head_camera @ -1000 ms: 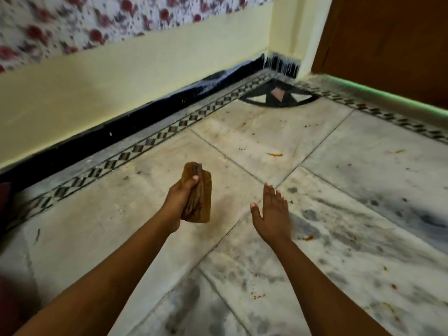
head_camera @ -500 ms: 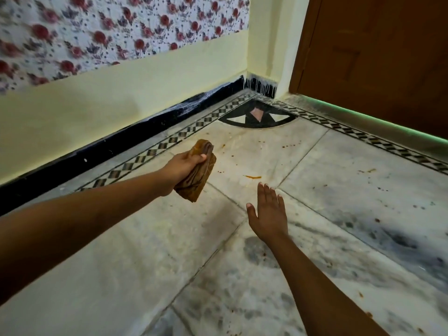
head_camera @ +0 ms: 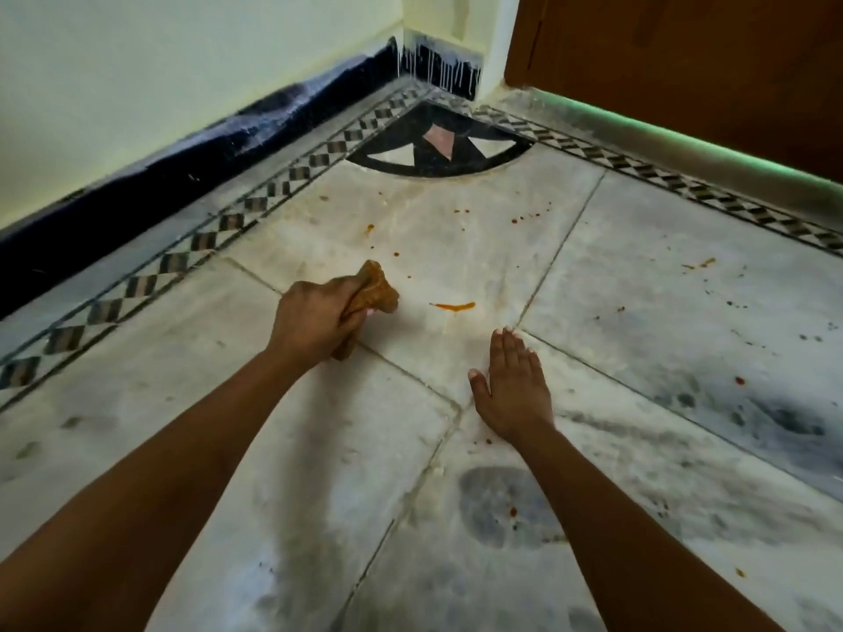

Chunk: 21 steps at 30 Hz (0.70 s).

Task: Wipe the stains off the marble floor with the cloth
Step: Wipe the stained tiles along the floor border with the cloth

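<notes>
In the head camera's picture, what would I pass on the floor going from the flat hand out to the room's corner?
Right hand → orange streak → small orange spots → black fan-shaped inlay → black skirting. The left hand gripping the cloth sits beside the streak, so it is left out.

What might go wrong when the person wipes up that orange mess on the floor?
1. The bunched brown cloth gripped in the left hand shows little flat surface, so it may smear the orange streak across the white marble floor rather than lift it.
2. The right hand lies flat on the floor beside small red spots, so it might pick up or spread them.
</notes>
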### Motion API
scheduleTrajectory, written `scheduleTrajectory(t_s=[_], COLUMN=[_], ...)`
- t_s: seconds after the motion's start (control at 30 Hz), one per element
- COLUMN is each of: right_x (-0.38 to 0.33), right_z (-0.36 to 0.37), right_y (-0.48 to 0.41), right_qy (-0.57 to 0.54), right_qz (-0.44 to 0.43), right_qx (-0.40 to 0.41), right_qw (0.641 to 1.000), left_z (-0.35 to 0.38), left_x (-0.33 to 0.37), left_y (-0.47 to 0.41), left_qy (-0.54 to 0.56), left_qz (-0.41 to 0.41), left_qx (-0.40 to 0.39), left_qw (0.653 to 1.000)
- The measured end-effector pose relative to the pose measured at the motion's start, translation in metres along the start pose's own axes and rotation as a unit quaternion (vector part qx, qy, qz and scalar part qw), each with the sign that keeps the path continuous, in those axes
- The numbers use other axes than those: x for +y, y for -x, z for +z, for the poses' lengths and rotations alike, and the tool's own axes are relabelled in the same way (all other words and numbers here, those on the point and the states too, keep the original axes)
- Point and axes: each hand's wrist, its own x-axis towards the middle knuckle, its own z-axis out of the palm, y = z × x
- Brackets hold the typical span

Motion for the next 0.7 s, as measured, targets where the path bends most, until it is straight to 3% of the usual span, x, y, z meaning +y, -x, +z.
scheduleTrajectory(t_s=[0.17, 0.23, 0.4, 0.57, 0.63, 0.7], right_x=[0.009, 0.013, 0.018, 0.018, 0.018, 0.018], right_z=[0.019, 0.028, 0.035, 0.035, 0.034, 0.033], right_y=[-0.025, -0.028, -0.029, -0.030, -0.030, -0.031], right_qy=[-0.024, -0.027, -0.029, -0.036, -0.045, -0.054], right_qz=[0.039, 0.032, 0.027, 0.028, 0.026, 0.026], right_qx=[0.056, 0.070, 0.093, 0.092, 0.094, 0.092], right_qw=[0.997, 0.997, 0.995, 0.995, 0.994, 0.994], left_z=[0.053, 0.070, 0.066, 0.080, 0.089, 0.092], left_x=[-0.008, 0.006, 0.009, -0.002, 0.023, 0.046], left_y=[-0.025, -0.019, 0.017, -0.032, -0.055, -0.055], left_qy=[0.034, 0.030, 0.011, -0.020, -0.008, 0.001], left_qz=[-0.097, -0.083, -0.001, -0.116, -0.107, -0.042], left_qx=[-0.084, -0.142, -0.150, -0.170, -0.185, -0.193], left_qw=[0.991, 0.986, 0.989, 0.978, 0.977, 0.980])
